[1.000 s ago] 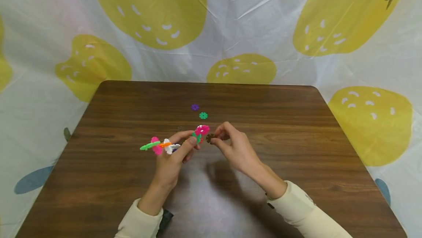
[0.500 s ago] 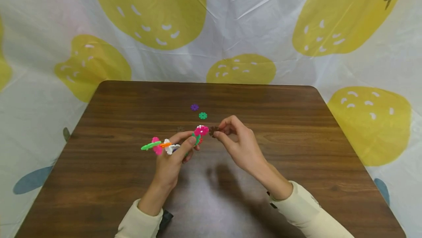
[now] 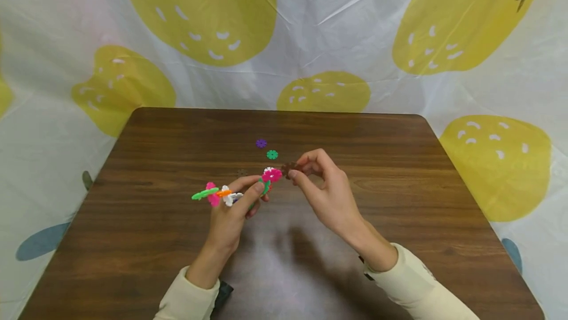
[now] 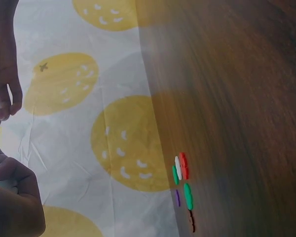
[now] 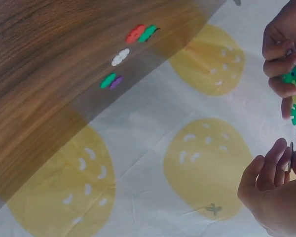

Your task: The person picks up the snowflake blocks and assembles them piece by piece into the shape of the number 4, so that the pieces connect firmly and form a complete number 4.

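Left hand (image 3: 230, 215) grips a chain of coloured discs (image 3: 227, 196); right hand (image 3: 330, 195) pinches a brown disc (image 3: 290, 168) just beside its pink disc (image 3: 272, 176).

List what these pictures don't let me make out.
Head view: the middle of the toy chain, hidden by the left hand.
Head view: part of the brown disc, behind the right hand.
Head view: outline of the faint piece, too blurred.
Right wrist view: part of the toy chain, cut off by the right edge.
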{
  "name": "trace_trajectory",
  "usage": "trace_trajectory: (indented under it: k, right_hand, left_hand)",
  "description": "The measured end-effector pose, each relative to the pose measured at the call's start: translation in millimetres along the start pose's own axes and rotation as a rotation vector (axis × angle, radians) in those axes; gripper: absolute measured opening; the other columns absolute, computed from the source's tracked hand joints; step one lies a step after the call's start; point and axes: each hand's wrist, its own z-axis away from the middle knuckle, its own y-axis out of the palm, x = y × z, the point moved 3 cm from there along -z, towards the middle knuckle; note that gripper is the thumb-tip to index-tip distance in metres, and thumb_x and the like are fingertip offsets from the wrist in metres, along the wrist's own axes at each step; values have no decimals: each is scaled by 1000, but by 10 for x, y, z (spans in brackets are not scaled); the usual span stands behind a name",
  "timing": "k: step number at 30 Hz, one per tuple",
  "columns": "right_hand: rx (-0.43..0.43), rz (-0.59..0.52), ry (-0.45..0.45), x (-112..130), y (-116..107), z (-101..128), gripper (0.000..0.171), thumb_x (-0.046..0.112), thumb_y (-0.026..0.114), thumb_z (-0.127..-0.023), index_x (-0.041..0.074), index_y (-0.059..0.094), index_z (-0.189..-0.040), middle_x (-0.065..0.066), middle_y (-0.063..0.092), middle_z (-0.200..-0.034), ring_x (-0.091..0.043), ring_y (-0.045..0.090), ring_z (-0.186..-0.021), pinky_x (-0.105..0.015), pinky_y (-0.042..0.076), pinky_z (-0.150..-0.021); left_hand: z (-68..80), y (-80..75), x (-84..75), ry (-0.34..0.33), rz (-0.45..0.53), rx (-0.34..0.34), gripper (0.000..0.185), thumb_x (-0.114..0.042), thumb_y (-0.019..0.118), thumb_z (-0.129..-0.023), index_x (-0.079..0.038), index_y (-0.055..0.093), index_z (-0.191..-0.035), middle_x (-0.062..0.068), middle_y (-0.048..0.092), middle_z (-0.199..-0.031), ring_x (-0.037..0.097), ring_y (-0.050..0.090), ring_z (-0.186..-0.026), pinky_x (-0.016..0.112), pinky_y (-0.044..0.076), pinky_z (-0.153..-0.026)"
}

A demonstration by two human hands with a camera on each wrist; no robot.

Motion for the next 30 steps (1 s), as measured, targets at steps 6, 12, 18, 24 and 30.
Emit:
trace_trajectory:
  k: [6, 12, 18, 24, 30]
  right_hand:
    - [-42, -27, -24, -38, 19, 11, 17, 10, 63, -85, 5, 51, -96, -5, 66, -77, -19, 64, -74, -23, 51, -62]
    - [-90, -25, -66, -222, 31, 0, 21, 18, 63, -86, 14, 52, -103, 4, 66, -76, -8, 63, -74, -23, 48, -71]
    - [-124, -13, -138, -56, 13, -4, 26, 8, 62, -85, 9, 54, -110, -4, 67, -75, -12, 63, -74, -25, 45, -76]
    - [-147, 19, -203, 184, 21, -9, 24, 2, 61, -84, 3, 57, -108, -6, 65, -72, -15, 63, -71, -22, 47, -67]
    - [-154, 33, -226, 83, 66, -26, 22, 9, 60, -87, 8, 58, -109, 0, 63, -72, -10, 62, -68, -18, 46, -55]
  left_hand:
    - [0, 2, 0, -7, -5, -2, 21, -18, 64, -85, -3, 65, -99, 4, 65, -70, 13, 39, -49, 21, 28, -45]
    - [7, -1, 15, -14, 3, -4, 17, -17, 64, -85, -6, 66, -98, 4, 65, -70, 12, 39, -49, 21, 28, -45]
    - [11, 5, 19, -15, 1, -2, 15, -16, 64, -85, -7, 66, -97, 5, 65, -71, 13, 39, -49, 21, 27, -45]
    - [13, 18, 14, -16, -12, -6, 18, -18, 65, -84, -5, 66, -97, 10, 65, -71, 12, 41, -49, 20, 28, -45]
    - [13, 30, 12, -18, -29, -1, 21, -19, 65, -84, -3, 65, -98, 6, 65, -71, 12, 41, -50, 19, 29, -44]
